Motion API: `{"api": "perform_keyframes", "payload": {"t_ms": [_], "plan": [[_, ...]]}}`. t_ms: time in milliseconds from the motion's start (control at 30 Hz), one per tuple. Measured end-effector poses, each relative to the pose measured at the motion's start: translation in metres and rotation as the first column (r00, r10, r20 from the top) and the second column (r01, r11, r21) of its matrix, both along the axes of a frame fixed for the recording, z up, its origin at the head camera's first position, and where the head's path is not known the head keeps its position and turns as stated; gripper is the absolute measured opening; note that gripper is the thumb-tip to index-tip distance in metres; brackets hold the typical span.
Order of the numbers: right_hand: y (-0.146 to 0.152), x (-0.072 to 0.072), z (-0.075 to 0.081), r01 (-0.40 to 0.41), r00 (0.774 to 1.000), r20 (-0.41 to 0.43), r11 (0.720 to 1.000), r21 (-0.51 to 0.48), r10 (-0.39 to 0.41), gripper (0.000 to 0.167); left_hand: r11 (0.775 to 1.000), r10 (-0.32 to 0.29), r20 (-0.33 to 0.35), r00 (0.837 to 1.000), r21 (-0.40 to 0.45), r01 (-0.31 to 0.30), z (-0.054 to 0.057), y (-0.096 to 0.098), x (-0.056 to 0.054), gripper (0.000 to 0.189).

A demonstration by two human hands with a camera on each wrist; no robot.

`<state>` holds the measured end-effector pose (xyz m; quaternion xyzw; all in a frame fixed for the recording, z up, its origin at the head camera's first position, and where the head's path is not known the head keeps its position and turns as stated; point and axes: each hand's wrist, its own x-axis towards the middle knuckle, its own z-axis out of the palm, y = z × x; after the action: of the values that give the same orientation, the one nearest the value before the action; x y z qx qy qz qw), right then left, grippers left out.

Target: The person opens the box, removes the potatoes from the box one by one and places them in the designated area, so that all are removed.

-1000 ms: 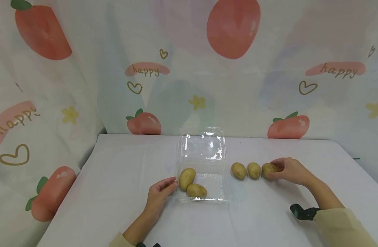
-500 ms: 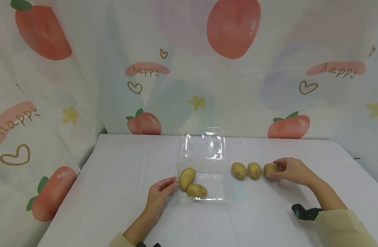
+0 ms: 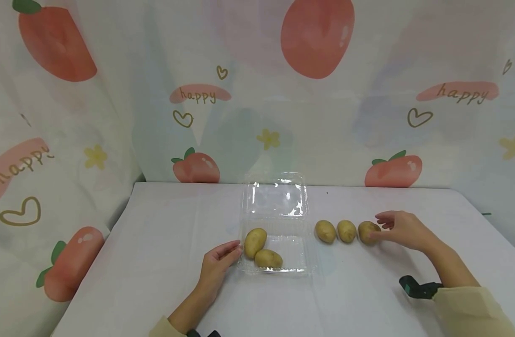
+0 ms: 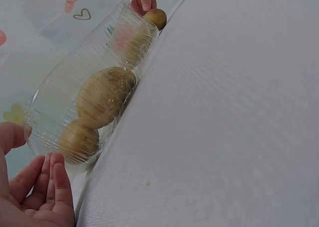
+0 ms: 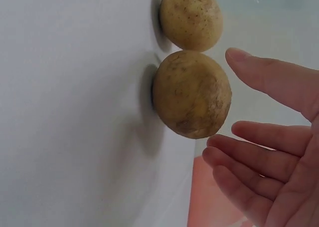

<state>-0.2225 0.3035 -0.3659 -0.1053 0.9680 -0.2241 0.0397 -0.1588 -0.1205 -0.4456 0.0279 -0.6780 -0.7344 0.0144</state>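
Observation:
A clear plastic box (image 3: 291, 270) stands with its lid raised at the back. Two potatoes (image 3: 255, 243) lie in its left part. My left hand (image 3: 215, 269) rests at the box's left end, thumb and fingertips touching its edge with a gap between them. Right of the box, three potatoes (image 3: 325, 231) sit in a row on the table. Beside the rightmost potato (image 5: 192, 95) is my right hand (image 3: 404, 229); the right wrist view shows its thumb and fingers spread apart, nothing held.
White cloth covers the table (image 3: 135, 262). Behind it hangs a patterned curtain (image 3: 324, 117) with printed fruit and hearts. The open lid (image 3: 275, 199) leans close to the table's back edge. A dark wrist strap (image 3: 419, 288) is on the right arm.
My right hand has moved slightly right, with its fingers coming away from the rightmost potato. That potato shifted a little right early on. My left hand and the box have not moved.

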Motion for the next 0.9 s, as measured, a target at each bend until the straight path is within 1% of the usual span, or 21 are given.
{"api": "perform_keyframes", "payload": {"t_ms": [133,200,333,467,667,800,900], "plan": [[-0.011,0.004,0.003,-0.001,0.998,-0.056,0.999,-0.033,-0.001,0.07,1.0,0.008,0.005,1.0,-0.009,-0.008,0.0,0.0,0.0,0.038],[-0.019,0.007,0.003,-0.008,0.996,-0.085,0.998,-0.057,0.003,0.064,1.0,0.012,0.01,1.0,-0.012,-0.012,0.0,0.0,0.0,0.038],[-0.038,0.013,0.002,-0.037,0.994,-0.109,0.993,-0.111,0.025,0.057,1.0,0.014,0.014,1.0,-0.009,-0.014,-0.001,0.0,0.0,0.038],[-0.057,0.019,0.001,-0.081,0.99,-0.127,0.985,-0.151,0.062,0.053,1.0,0.007,0.008,1.0,-0.001,-0.007,-0.001,0.001,0.0,0.037],[-0.081,0.025,0.004,-0.14,0.982,-0.157,0.968,-0.209,0.108,0.046,1.0,0.007,0.012,1.0,0.007,-0.007,0.0,0.001,0.0,0.037],[-0.097,0.028,0.006,-0.185,0.973,-0.175,0.961,-0.205,0.15,0.046,1.0,0.013,0.014,1.0,0.008,-0.014,0.0,0.001,0.0,0.037],[-0.108,0.03,0.006,-0.234,0.963,-0.185,0.95,-0.207,0.197,0.045,1.0,0.011,0.011,1.0,0.018,-0.011,0.0,0.0,-0.001,0.037]]}}
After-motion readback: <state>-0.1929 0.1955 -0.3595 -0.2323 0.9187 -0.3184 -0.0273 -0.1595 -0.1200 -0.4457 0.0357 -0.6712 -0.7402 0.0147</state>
